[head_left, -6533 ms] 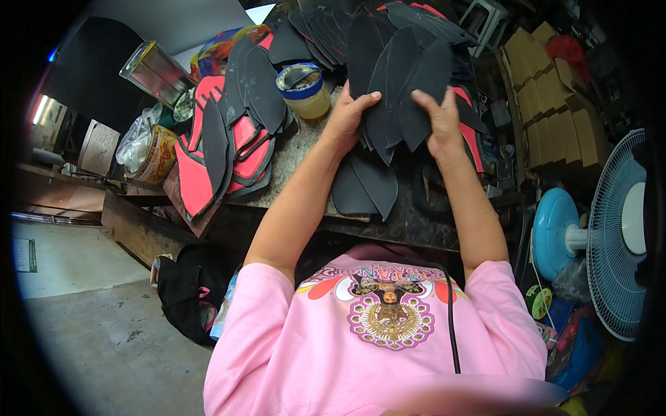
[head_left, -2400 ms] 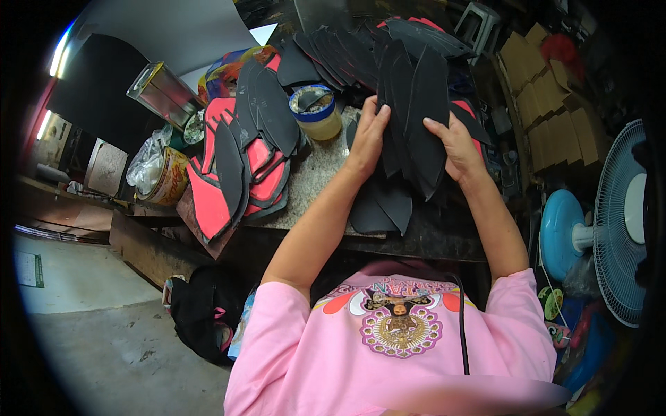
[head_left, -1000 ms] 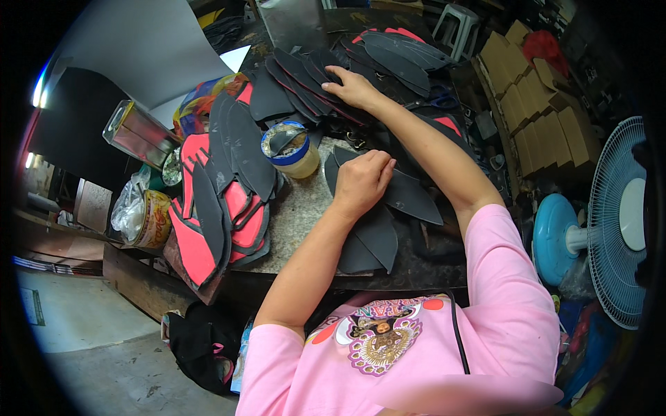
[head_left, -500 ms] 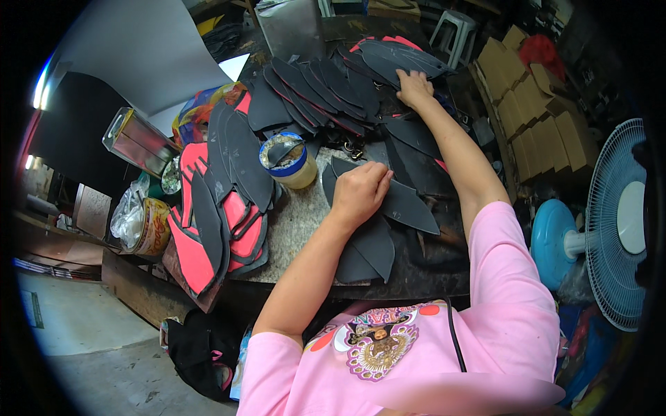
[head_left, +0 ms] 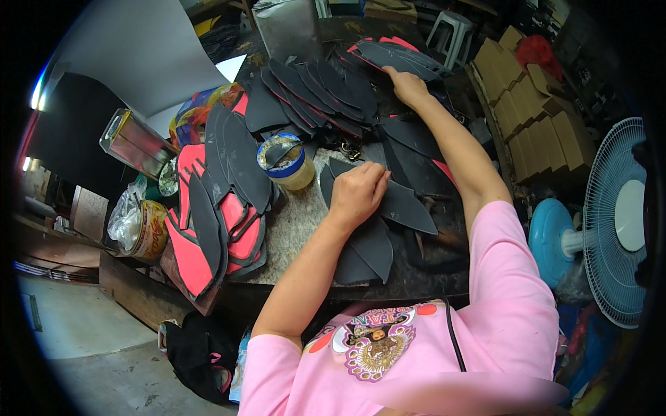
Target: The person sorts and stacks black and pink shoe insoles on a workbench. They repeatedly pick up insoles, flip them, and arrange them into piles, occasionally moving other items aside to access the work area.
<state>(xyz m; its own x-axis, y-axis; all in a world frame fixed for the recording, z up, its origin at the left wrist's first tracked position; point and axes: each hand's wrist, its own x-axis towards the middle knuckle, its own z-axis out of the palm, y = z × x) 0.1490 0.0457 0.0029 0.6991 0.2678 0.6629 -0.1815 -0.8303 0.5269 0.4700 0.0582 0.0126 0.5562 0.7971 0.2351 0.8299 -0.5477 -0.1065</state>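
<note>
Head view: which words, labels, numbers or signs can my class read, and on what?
Pink T-shirt: coloured lettering beside the emblem; wording left unquoted.
Yellow tub: red lettering curving round its side; wording left unquoted.
Black leaf-shaped piece by the left hand: pale mark, too small to read.
Anything else is too small or blurred.

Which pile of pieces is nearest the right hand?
The far pile by the stool; the right hand is at its edge. The middle pile and left pile lie farther.
</note>
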